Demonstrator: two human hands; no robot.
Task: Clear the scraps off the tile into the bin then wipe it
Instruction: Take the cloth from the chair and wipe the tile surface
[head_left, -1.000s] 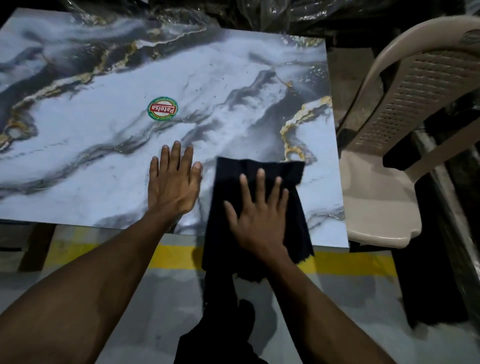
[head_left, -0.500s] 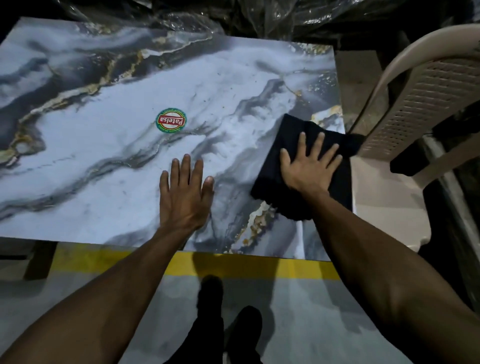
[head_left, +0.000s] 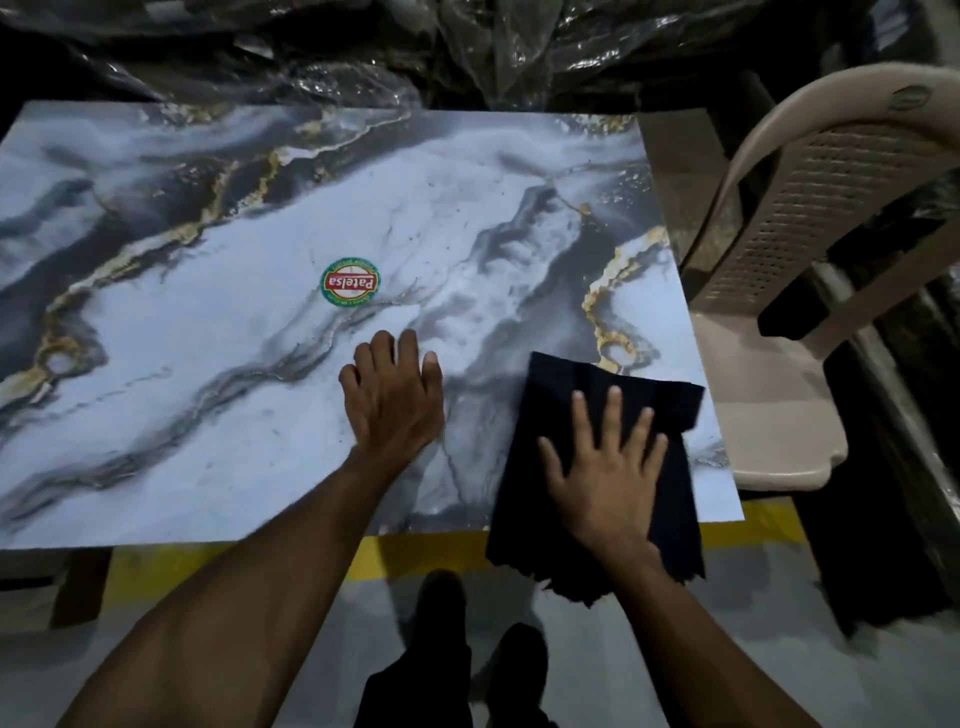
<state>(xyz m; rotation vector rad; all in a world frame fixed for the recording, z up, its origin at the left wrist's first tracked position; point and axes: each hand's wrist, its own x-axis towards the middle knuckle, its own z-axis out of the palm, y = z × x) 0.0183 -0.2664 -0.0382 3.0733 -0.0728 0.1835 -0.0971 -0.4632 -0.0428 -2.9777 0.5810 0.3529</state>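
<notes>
A large marble-patterned tile (head_left: 208, 415), white and grey with gold veins, lies flat before me with a round green and red sticker (head_left: 349, 283) near its middle. My right hand (head_left: 608, 467) presses flat, fingers spread, on a dark cloth (head_left: 566, 395) at the tile's near right corner; the cloth hangs over the near edge. My left hand (head_left: 392, 400) rests palm down on the bare tile just left of the cloth, holding nothing. Tiny dark specks dot the tile's far right part. No bin is in view.
A beige plastic chair (head_left: 779, 415) stands close against the tile's right side. Crumpled clear plastic sheeting (head_left: 415, 52) lies along the far edge. A yellow floor stripe (head_left: 415, 556) runs under the near edge, and my shoes (head_left: 441, 608) stand on the grey floor.
My right hand dragged the cloth from the right edge farther up back toward me to the near right corner. My left hand stayed planted on the tile.
</notes>
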